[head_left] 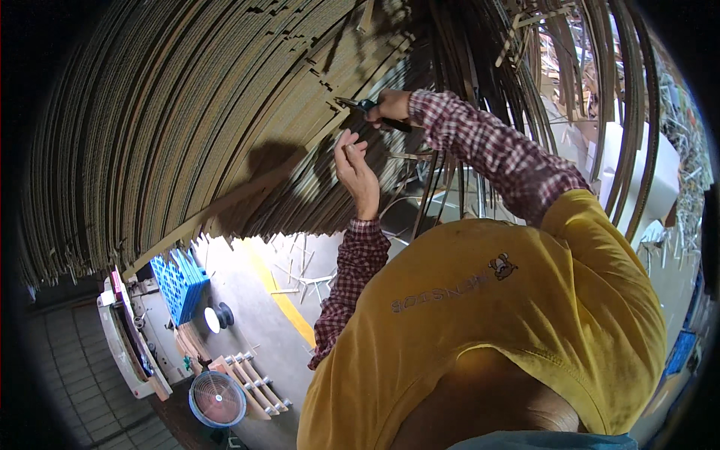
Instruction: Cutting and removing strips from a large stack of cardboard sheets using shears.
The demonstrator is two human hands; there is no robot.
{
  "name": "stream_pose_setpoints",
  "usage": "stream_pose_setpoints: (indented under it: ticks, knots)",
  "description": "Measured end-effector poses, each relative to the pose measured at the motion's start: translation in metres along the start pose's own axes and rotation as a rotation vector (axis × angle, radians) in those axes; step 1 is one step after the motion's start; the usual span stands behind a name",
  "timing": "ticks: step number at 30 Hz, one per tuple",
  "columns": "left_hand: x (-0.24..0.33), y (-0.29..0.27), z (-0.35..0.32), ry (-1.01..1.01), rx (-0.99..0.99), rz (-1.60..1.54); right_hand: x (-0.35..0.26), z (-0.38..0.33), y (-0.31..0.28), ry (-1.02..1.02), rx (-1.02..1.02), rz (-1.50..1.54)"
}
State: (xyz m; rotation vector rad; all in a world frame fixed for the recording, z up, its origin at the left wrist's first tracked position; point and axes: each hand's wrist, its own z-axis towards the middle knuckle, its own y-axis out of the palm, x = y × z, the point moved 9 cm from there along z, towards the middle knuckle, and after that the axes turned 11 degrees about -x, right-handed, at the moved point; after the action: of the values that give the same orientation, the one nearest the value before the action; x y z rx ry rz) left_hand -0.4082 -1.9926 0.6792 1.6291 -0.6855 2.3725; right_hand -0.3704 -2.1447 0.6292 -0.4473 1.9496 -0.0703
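A huge stack of brown corrugated cardboard sheets (187, 112), seen edge-on, fills the upper left. My right hand (391, 105), in a red plaid sleeve, grips a pair of dark-handled cutters (358, 104) whose tip touches the notched edge of the stack. My left hand (352, 163) is just below, fingers pinched together against the cardboard edges; what it pinches is too small to tell. A long pale strip (225, 202) runs diagonally across the stack from lower left toward my hands. My yellow shirt fills the lower right.
Thin curved strips (607, 90) hang at the upper right. Below lie a concrete floor with a yellow line (283, 300), scattered offcuts, a blue plastic crate (178, 283), a round fan (217, 399), a wooden rack (251, 382) and a white machine (124, 337).
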Motion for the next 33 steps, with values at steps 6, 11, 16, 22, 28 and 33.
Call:
stream_pose_setpoints:
  ticks: [6, 11, 16, 22, 28, 33]
  knots:
    - [0.017, -0.029, -0.007, 0.112, 0.099, 0.067, 0.038, -0.050, 0.034, -0.656, 0.514, -0.201]
    - [0.029, -0.032, 0.010, 0.237, 0.071, 0.326, 0.241, -0.070, 0.017, 0.052, 0.338, -0.501]
    - [-0.004, -0.001, 0.039, 0.132, -0.161, 0.559, 0.288, -0.125, -0.040, 0.301, 0.241, -0.332]
    - [-0.055, 0.010, 0.022, -0.171, -0.201, 0.408, 0.126, -0.151, 0.038, -0.011, -0.279, 0.033]
    - [-0.030, -0.007, 0.010, 0.016, -0.064, 0.408, 0.033, -0.028, -0.001, 0.021, 0.013, -0.227]
    - [-0.021, -0.022, 0.003, -0.040, -0.007, 0.389, 0.039, 0.039, 0.006, -0.028, 0.046, -0.061]
